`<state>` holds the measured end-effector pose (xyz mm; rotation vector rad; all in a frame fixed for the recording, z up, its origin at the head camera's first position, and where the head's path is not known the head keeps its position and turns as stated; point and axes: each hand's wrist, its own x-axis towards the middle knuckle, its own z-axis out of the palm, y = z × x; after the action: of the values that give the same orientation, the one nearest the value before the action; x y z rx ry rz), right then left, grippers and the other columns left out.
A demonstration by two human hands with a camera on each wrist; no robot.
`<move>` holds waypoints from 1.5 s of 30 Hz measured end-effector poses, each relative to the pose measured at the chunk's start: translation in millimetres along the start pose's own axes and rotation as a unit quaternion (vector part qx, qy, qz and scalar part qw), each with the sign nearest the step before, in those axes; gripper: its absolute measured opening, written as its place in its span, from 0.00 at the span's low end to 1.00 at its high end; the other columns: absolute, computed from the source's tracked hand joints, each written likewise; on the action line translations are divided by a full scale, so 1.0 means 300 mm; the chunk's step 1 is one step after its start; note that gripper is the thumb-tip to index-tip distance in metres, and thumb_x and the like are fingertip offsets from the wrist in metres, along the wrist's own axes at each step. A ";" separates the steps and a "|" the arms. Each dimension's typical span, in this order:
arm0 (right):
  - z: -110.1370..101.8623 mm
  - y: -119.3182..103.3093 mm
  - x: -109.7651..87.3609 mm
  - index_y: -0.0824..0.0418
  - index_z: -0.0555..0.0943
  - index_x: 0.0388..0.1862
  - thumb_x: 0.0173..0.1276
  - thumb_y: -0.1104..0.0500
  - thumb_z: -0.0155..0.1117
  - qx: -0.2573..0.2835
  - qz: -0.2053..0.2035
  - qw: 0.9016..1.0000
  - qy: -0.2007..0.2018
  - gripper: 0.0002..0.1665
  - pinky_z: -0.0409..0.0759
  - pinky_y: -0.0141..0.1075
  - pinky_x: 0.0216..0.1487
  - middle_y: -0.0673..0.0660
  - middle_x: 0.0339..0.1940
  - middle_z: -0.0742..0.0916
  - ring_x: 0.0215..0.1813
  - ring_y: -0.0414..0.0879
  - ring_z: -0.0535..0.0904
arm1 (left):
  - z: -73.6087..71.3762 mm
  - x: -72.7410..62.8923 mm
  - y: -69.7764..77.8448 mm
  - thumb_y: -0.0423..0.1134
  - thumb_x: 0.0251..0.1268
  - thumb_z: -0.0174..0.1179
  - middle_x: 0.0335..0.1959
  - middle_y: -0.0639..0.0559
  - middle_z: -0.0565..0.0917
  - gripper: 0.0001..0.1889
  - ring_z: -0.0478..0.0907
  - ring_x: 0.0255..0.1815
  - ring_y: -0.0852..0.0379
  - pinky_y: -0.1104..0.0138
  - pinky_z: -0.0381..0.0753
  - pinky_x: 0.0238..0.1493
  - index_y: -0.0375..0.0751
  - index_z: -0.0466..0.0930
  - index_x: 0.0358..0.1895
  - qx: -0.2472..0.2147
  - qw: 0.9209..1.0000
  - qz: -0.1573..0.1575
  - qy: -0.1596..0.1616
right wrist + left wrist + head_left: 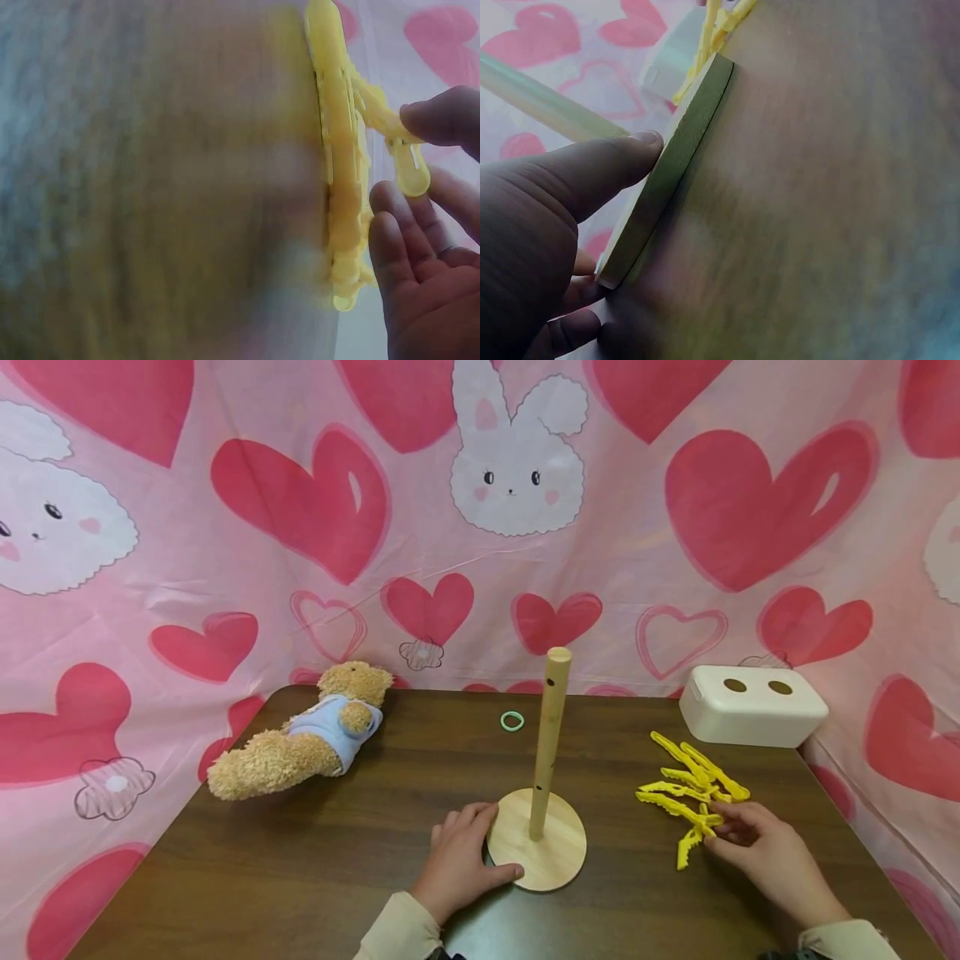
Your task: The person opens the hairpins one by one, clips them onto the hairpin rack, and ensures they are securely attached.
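Note:
A pale wooden stand stands upright on the table, with a round base (558, 856) and a post (550, 735) that has small dark holes. My left hand (459, 864) grips the left edge of that base, thumb on its upper face and fingers around the rim. To the right, several yellow alligator hair clips (714, 768) lie in a loose heap. My right hand (772, 856) is at the near side of the heap, pinching one yellow clip (412, 172) between thumb and fingers. That clip overlaps the others in the right wrist view.
A teddy bear (330, 735) in a light blue top lies at the left. Behind the post is a small mint-green ring (512, 721). A white box (750, 718) with two round holes on top stands at the back right. Pink heart-patterned cloth (480, 560) hangs behind the brown table (300, 877).

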<state>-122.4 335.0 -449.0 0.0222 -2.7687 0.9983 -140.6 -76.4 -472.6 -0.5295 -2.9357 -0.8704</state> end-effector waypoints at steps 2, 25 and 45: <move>-0.002 -0.007 0.001 0.68 0.85 0.51 0.54 0.58 0.81 -0.014 0.002 1.000 -0.012 0.27 0.79 0.28 0.34 0.58 0.44 0.85 0.34 0.30 0.78 | 0.001 0.000 -0.002 0.68 0.48 0.72 0.63 0.50 0.76 0.48 0.70 0.58 0.47 0.52 0.64 0.49 0.42 0.73 0.70 0.001 1.000 0.000 0.000; 0.071 -0.078 -0.018 0.61 0.88 0.40 0.51 0.61 0.82 0.010 0.003 0.999 -0.039 0.17 0.77 0.31 0.30 0.48 0.29 0.84 0.29 0.33 0.77 | -0.002 0.001 -0.003 0.68 0.48 0.71 0.64 0.50 0.75 0.49 0.70 0.57 0.47 0.53 0.63 0.48 0.41 0.73 0.70 -0.007 1.000 -0.009 -0.011; 0.194 -0.206 -0.031 0.57 0.87 0.36 0.51 0.64 0.81 0.131 -0.035 0.986 -0.096 0.14 0.79 0.32 0.32 0.50 0.31 0.82 0.31 0.37 0.79 | -0.005 0.007 -0.003 0.69 0.47 0.71 0.63 0.52 0.75 0.48 0.80 0.55 0.50 0.52 0.80 0.49 0.43 0.74 0.69 0.023 1.000 -0.008 -0.011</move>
<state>-118.8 250.0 -455.5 0.2661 -2.7576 1.4007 -142.9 -77.2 -471.6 -0.5173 -2.9768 -0.8012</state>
